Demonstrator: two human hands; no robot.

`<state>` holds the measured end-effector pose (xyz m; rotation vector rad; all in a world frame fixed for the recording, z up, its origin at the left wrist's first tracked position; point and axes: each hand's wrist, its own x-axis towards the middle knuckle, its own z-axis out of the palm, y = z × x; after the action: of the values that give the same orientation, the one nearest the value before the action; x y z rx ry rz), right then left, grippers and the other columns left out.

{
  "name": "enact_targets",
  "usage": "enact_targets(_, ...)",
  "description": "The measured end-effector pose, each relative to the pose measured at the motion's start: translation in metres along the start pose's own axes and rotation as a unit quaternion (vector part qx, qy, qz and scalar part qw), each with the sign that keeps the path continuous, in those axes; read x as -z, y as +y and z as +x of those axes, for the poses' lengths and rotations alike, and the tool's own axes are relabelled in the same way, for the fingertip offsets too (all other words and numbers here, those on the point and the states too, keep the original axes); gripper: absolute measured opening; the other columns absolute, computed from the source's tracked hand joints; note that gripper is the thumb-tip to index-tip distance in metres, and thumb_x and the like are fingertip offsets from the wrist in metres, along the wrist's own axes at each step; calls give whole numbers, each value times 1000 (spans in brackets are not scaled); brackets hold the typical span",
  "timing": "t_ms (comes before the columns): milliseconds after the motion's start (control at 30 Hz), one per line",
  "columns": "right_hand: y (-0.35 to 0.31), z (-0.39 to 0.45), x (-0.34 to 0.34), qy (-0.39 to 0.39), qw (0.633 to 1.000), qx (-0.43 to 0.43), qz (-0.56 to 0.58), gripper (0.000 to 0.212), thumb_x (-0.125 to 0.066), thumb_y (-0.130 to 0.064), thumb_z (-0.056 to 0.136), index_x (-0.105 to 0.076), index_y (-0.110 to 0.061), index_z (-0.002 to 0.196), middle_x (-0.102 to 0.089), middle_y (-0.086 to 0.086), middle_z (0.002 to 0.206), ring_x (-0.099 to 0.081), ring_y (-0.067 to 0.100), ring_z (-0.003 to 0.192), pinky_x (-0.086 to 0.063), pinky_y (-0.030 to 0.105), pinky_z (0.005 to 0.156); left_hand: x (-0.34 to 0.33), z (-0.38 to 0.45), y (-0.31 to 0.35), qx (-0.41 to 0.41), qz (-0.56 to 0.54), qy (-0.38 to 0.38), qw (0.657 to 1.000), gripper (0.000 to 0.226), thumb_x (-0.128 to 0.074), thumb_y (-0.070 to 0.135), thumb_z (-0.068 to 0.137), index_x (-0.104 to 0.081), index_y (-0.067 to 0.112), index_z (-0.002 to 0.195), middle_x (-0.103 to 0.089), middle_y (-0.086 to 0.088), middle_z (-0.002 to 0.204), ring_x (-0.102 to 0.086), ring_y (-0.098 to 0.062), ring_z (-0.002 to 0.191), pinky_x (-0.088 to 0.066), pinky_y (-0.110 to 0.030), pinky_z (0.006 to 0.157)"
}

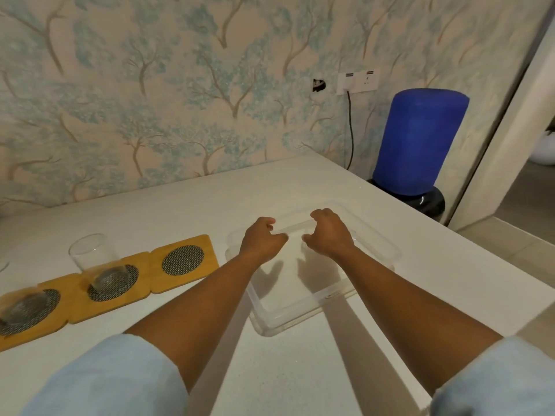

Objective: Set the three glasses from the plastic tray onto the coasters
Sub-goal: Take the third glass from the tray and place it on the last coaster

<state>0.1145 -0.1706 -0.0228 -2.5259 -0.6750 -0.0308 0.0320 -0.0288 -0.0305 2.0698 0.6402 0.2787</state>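
**Worktop inventory: tray, coasters, glasses**

Head view. White worktop point(270, 370) set against wallpaper printed with pale blue trees; a wall socket point(357, 82) with a dark cord plugged in; a blue cylinder on a black base point(417, 145) beyond the right edge.

- Plastic tray point(300, 313): clear, rectangular, right of centre on the worktop. No glass can be made out inside it.
- Coasters: three wooden squares with dark mesh centres, in a row to the left of the tray. Right coaster point(183, 262) is bare.
- Middle glass point(96, 262): clear, upright on the middle coaster point(111, 283).
- Left glass point(21, 307): on the left coaster point(27, 313), partly cut off by the picture's edge.
- Third glass: not clearly seen.
- Left hand point(261, 238): over the tray's far left part, fingers point(277, 235) loosely curled, gripping nothing.
- Right hand point(330, 232): over the tray just beside the left, fingers curled, holding nothing.
- Light blue sleeves point(105, 379) at the lower edge.
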Motion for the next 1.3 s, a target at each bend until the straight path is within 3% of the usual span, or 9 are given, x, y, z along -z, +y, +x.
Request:
enact_targets(167, 20, -2, 4, -49, 990, 24, -126, 66, -67, -20, 84, -37, -9, 142, -41, 12, 145, -39, 31, 133, -40, 42, 105, -24, 9, 2, 110, -47, -107, 987, 74, -71, 33, 86, -39, 6, 147, -56, -14, 138, -61, -29, 117, -48, -44, 104)
enact_targets(267, 30, -2, 4, -70, 985, 32, -157, 69, -66, -18, 84, -34, -10, 144, -39, 11, 148, -38, 31, 136, -40, 42, 105, -42, 12, 2, 122, -69, -134, 981, 48, -69, 33, 87, -61, -1, 120, -70, -16, 114, -69, -25, 95, -53, -44, 99)
enact_targets(400, 37, 0, 3, -75, 969, 50, -231, 60, -62, -15, 82, -42, -10, 137, -54, 10, 131, -53, 29, 116, -44, 38, 95, -57, 10, 5, 112, -69, -149, 980, 33, -62, 33, 91, -65, 3, 105, -72, -16, 111, -71, -25, 96, -53, -43, 99)
enact_targets(500, 36, 1, 1, -69, 950, 60, -298, 51, -58, -14, 81, -45, -12, 130, -60, 8, 116, -53, 28, 109, -39, 39, 92, -65, 8, 9, 98, -62, -146, 982, 36, -57, 32, 94, -61, 4, 116, -71, -14, 112, -70, -26, 102, -52, -44, 99)
enact_targets(633, 32, 0, -3, -67, 943, 48, -322, 51, -63, -27, 77, -47, -14, 124, -61, 7, 113, -51, 28, 111, -37, 41, 94, -66, 8, 11, 102, -77, -140, 982, 58, -53, 33, 96, -41, 7, 147, -63, -6, 121, -69, -20, 102, -52, -41, 100)
enact_targets(800, 24, 5, -5, -56, 975, -1, -214, 55, -66, -36, 72, -49, -15, 120, -62, 5, 114, -54, 28, 109, -42, 40, 92, -54, 14, 10, 86, -148, -88, 981, 58, -59, 40, 94, -46, 13, 144, -66, -9, 122, -69, -21, 101, -51, -42, 101)
enact_targets(1000, -3, 5, -1, -5, 1000, 10, 13, 69, -74, -45, 64, -50, -14, 121, -65, 5, 112, -61, 27, 101, -52, 39, 79, -26, 17, 14, 67, -216, -32, 973, 74, -64, 53, 87, -45, 12, 146, -59, -11, 138, -61, -27, 120, -48, -43, 106)
enact_targets(1133, -32, 4, 0, 9, 993, 30, 112, 81, -75, -50, 63, -47, -14, 130, -64, 2, 114, -57, 18, 89, -43, 28, 66, 2, 9, 12, 43, -268, -28, 962, 75, -67, 57, 84, -52, 11, 141, -67, -9, 125, -67, -20, 107, -52, -39, 102)
enact_targets(1300, -71, 3, -10, -9, 985, 53, 164, 93, -77, -51, 63, -39, -16, 141, -61, 2, 127, -61, 23, 110, -51, 33, 81, 42, -3, 0, 24, -293, 20, 956, 77, -73, 57, 79, -53, 14, 140, -68, -4, 118, -67, -15, 104, -53, -39, 101)
